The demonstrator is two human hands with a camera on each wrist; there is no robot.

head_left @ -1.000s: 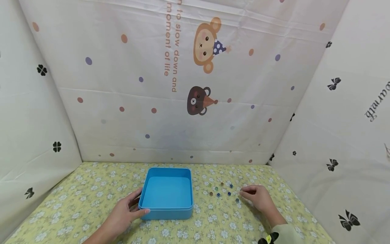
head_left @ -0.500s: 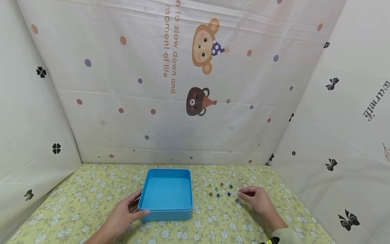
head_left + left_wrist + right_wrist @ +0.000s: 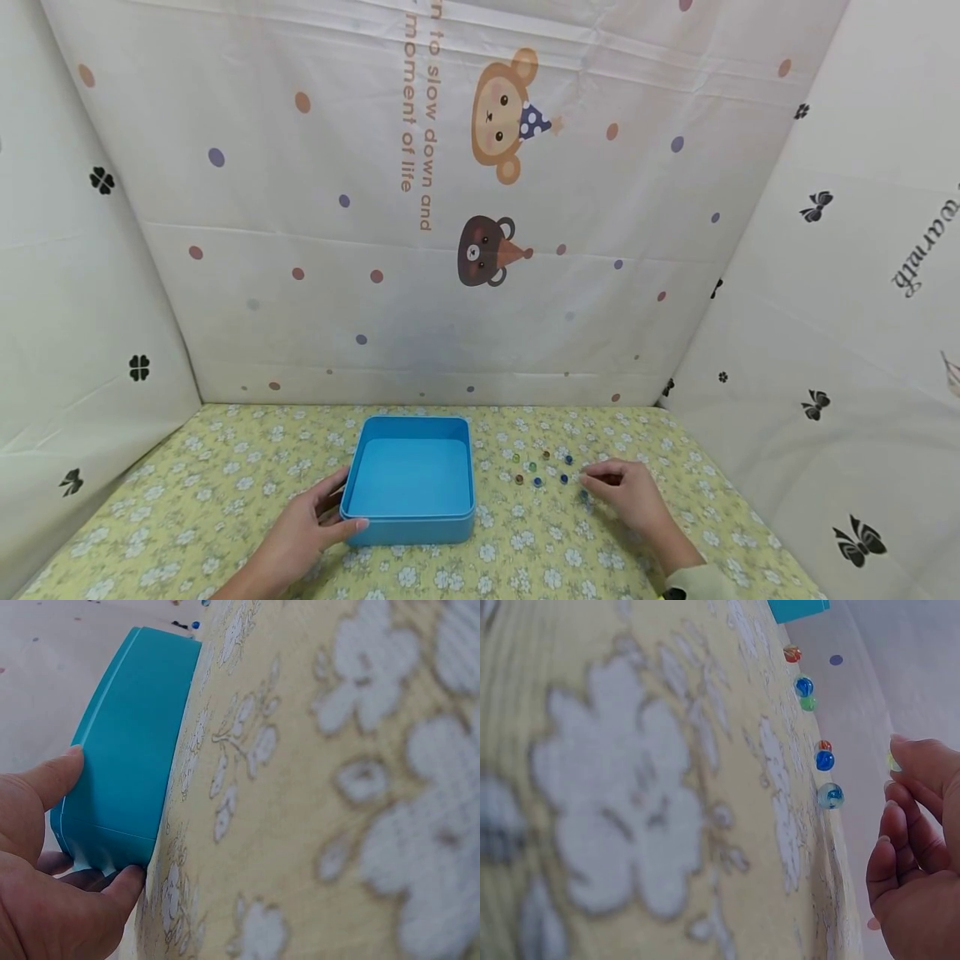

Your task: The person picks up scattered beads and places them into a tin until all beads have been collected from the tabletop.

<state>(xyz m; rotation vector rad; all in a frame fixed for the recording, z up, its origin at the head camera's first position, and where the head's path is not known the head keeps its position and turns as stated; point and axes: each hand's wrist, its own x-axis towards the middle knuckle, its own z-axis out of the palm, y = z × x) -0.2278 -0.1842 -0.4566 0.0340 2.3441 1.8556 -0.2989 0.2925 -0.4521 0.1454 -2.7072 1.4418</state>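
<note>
A square, open-topped blue box [image 3: 411, 479] stands on the table in the head view, and no contents show in it. My left hand [image 3: 300, 529] grips its near left corner, thumb on the front wall and fingers along the left side, as the left wrist view also shows. My right hand [image 3: 626, 492] is just right of the loose marbles. Between its thumb and index finger it pinches a small yellow-green marble [image 3: 892, 762], mostly hidden by the fingertips. A clear marble with a blue swirl [image 3: 830, 796] lies on the cloth close to this hand.
Several more glass marbles lie between box and right hand, among them a dark blue marble [image 3: 537, 482], an amber marble [image 3: 519, 480] and a green marble [image 3: 532, 467]. A yellow floral cloth [image 3: 240, 467] covers the table. Printed white sheets [image 3: 405, 317] enclose the back and sides.
My right hand has drifted slightly left, closer to the loose marbles, fingertips still together. The left hand and the box keep their places; the view has tilted a little.
</note>
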